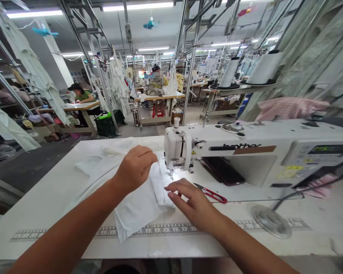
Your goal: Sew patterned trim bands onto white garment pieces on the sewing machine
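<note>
Cloth (140, 217) left of the needle, your right hand (193, 201) nearer to it

Your white cloth lies flat on the desk (45, 198), its folded band (157, 186) running lengthwise from beside the presser foot (172, 176) towards you. Of your 2 hands, the right has its fingertips closer to the foot, at the band's right edge, so most of the cloth spreads left of that grip. Your left hand (135, 167) is raised at the band's far end, with cloth below it and to its left. Its fingers are bunched, but you cannot tell whether that grip pinches anything; your right thumb and forefinger reach the band's edge, and whether they grasp it is equally unclear. Red snips (213, 194) lie just beyond your right hand
</note>
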`<state>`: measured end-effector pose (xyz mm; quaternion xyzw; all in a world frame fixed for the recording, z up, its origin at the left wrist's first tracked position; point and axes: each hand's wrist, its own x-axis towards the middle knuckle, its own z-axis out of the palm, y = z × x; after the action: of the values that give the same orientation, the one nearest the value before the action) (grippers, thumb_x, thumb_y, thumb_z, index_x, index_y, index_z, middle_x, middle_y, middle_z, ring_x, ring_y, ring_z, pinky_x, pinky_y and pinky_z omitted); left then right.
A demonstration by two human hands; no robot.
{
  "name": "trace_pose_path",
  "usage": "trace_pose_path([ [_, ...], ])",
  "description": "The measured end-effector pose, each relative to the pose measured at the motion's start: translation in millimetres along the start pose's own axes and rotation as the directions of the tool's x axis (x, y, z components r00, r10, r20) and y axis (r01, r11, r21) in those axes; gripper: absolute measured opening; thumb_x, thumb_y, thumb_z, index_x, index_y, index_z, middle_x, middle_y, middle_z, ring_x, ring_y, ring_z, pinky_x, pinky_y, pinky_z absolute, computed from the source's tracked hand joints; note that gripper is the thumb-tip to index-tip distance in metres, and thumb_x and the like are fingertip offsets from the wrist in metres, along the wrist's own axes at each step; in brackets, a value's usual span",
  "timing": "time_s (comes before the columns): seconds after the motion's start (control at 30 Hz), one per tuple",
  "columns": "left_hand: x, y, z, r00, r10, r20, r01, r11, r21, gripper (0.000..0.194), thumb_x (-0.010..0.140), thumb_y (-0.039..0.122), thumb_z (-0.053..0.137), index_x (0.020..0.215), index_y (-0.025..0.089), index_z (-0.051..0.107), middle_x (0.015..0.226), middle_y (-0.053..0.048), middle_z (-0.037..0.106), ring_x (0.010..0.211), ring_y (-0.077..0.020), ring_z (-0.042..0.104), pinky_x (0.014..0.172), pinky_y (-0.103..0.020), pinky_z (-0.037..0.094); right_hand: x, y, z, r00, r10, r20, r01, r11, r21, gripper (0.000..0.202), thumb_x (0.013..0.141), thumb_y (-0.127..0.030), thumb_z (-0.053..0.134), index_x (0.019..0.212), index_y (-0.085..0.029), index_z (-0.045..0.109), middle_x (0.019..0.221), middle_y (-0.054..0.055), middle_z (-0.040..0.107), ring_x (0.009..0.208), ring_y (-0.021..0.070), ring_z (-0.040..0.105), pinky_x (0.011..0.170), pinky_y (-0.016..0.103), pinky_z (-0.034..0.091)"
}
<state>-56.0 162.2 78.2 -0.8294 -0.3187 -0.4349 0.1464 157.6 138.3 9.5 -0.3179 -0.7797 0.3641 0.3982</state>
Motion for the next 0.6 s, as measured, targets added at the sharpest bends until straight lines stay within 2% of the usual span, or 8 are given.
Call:
trace_pose_path([
  [0.07, -1, 7, -2.3, 0.998, -0.056, 0.037, 0.059, 0.994, -0.089, 0.015, 0.092, 0.012, 0.046, 0.083, 0.017, 0.057, 0.080, -0.004, 0.060, 0.078, -0.0160, 0.055, 0.073, -0.029, 0.047, 7, -8, 15, 0.995, 0.078, -0.070, -0.065, 0.982, 0.175, 0.021, 0.091, -0.034, 0.057, 0.107, -0.026, 0.067, 0.104, 0.006, 0.066, 0.093, 0.0206, 0.058, 0.081, 0.036, 0.046],
  [0.13, -1, 12, -4.0, 0.990, -0.076, 0.116, 0.089, 0.991, -0.104, 0.016, 0.093, 0.012, 0.043, 0.084, 0.017, 0.054, 0.075, -0.002, 0.058, 0.073, -0.0152, 0.054, 0.068, -0.028, 0.045, 17, -17, 29, 0.974, 0.167, -0.153, -0.099, 0.922, 0.374, 0.027, 0.093, -0.039, 0.051, 0.115, -0.029, 0.062, 0.119, 0.006, 0.062, 0.102, 0.0196, 0.058, 0.078, 0.033, 0.048],
  [0.2, -7, 11, -5.6, 0.976, -0.060, 0.208, 0.070, 0.997, -0.041, 0.018, 0.092, 0.011, 0.040, 0.082, 0.018, 0.054, 0.072, -0.001, 0.056, 0.069, -0.0155, 0.052, 0.064, -0.028, 0.043, 28, -27, 38, 0.943, 0.250, -0.221, -0.087, 0.824, 0.560, 0.031, 0.096, -0.043, 0.043, 0.120, -0.030, 0.057, 0.130, 0.005, 0.057, 0.113, 0.0185, 0.055, 0.077, 0.030, 0.049],
  [0.27, -20, 5, -6.9, 0.952, -0.087, 0.293, 0.078, 0.996, 0.042, 0.020, 0.092, 0.011, 0.039, 0.081, 0.018, 0.054, 0.071, -0.002, 0.057, 0.069, -0.0168, 0.051, 0.065, -0.029, 0.042, 39, -38, 44, 0.916, 0.314, -0.250, -0.052, 0.710, 0.702, 0.032, 0.094, -0.046, 0.044, 0.120, -0.031, 0.055, 0.132, 0.004, 0.056, 0.117, 0.0174, 0.054, 0.077, 0.027, 0.049],
  [0.33, -40, -4, -7.4, 0.918, -0.145, 0.370, 0.121, 0.989, 0.087, 0.021, 0.091, 0.011, 0.039, 0.080, 0.018, 0.054, 0.071, -0.003, 0.057, 0.070, -0.0175, 0.052, 0.065, -0.030, 0.042, 49, -45, 47, 0.896, 0.365, -0.254, -0.021, 0.606, 0.796, 0.032, 0.089, -0.049, 0.052, 0.114, -0.029, 0.057, 0.122, 0.003, 0.062, 0.109, 0.0156, 0.059, 0.073, 0.024, 0.049],
  [0.4, -63, -11, -6.9, 0.884, -0.179, 0.431, 0.152, 0.984, 0.097, 0.022, 0.090, 0.009, 0.038, 0.078, 0.018, 0.054, 0.070, -0.003, 0.058, 0.068, -0.0175, 0.053, 0.063, -0.029, 0.043, 56, -47, 51, 0.876, 0.414, -0.249, -0.006, 0.525, 0.851, 0.032, 0.083, -0.052, 0.060, 0.100, -0.025, 0.061, 0.096, 0.001, 0.067, 0.088, 0.0120, 0.063, 0.062, 0.019, 0.046],
  [0.5, -91, -14, -4.5, 0.853, -0.207, 0.478, 0.186, 0.978, 0.093, 0.021, 0.090, 0.009, 0.040, 0.077, 0.018, 0.054, 0.070, -0.002, 0.059, 0.067, -0.0168, 0.056, 0.061, -0.028, 0.045, 61, -34, 58, 0.843, 0.493, -0.214, -0.041, 0.456, 0.889, 0.028, 0.081, -0.046, 0.067, 0.082, -0.019, 0.060, 0.057, -0.006, 0.051, 0.053, 0.0059, 0.049, 0.046, 0.016, 0.036],
  [0.6, -103, -8, 0.1, 0.826, -0.231, 0.515, 0.215, 0.972, 0.090, 0.019, 0.091, 0.010, 0.042, 0.079, 0.018, 0.055, 0.072, -0.003, 0.061, 0.068, -0.0166, 0.058, 0.062, -0.027, 0.047, 56, -9, 60, 0.788, 0.583, -0.196, -0.105, 0.441, 0.891, 0.022, 0.088, -0.036, 0.061, 0.080, -0.016, 0.058, 0.050, -0.010, 0.038, 0.041, 0.0041, 0.034, 0.039, 0.015, 0.028],
])
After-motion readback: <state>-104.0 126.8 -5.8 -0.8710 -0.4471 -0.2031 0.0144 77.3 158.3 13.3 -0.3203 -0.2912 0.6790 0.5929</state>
